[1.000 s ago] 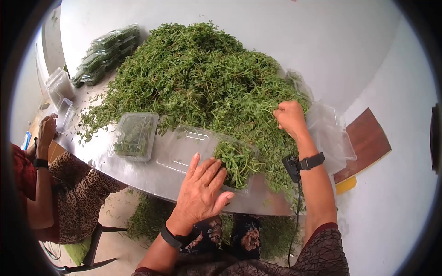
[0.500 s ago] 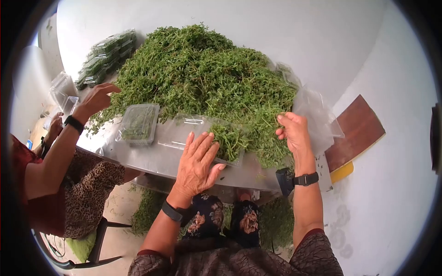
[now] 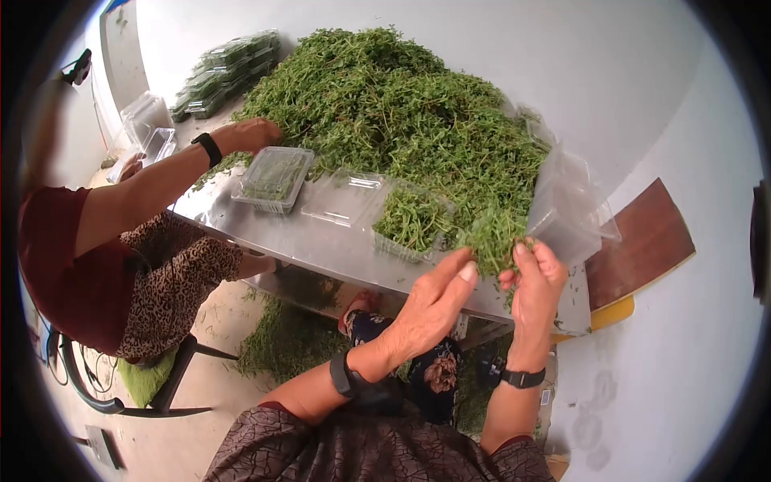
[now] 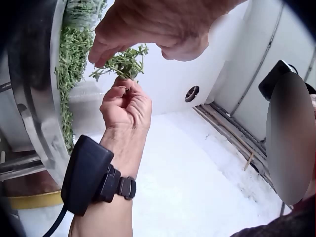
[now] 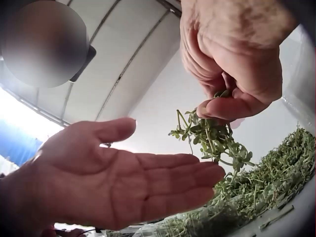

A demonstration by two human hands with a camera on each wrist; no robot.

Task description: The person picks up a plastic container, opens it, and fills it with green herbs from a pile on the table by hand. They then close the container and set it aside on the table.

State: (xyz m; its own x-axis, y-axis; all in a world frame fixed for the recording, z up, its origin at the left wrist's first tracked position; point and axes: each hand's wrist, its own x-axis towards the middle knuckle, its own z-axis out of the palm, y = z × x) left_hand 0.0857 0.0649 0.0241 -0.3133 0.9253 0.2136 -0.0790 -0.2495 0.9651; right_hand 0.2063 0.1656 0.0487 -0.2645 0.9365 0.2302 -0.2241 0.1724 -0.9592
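My right hand (image 3: pixel 536 283) pinches a small bunch of leafy green sprigs (image 5: pixel 213 140) by the stems, between thumb and fingertips. Flat and palm up in the right wrist view, my left hand (image 5: pixel 123 177) holds its straight fingers right beside the hanging leaves. Just beyond both hands on the metal table lies an open clear plastic clamshell box (image 3: pixel 341 201); loose greens (image 3: pixel 414 217) fill its nearer half. A large heap of the same greens (image 3: pixel 385 104) covers the back of the table.
A lidded box of greens (image 3: pixel 273 178) sits left of the open one, with a stack of filled boxes (image 3: pixel 225 71) behind. Another person's arm (image 3: pixel 161 173) reaches to the heap's left edge. Clear plastic boxes (image 3: pixel 566 213) and a reddish-brown board (image 3: pixel 642 245) are at the right.
My right hand has drawn back from the heap with sprigs in its fingers. My left hand has left the box and moved right to meet it. The other person's arm has reached into the heap.
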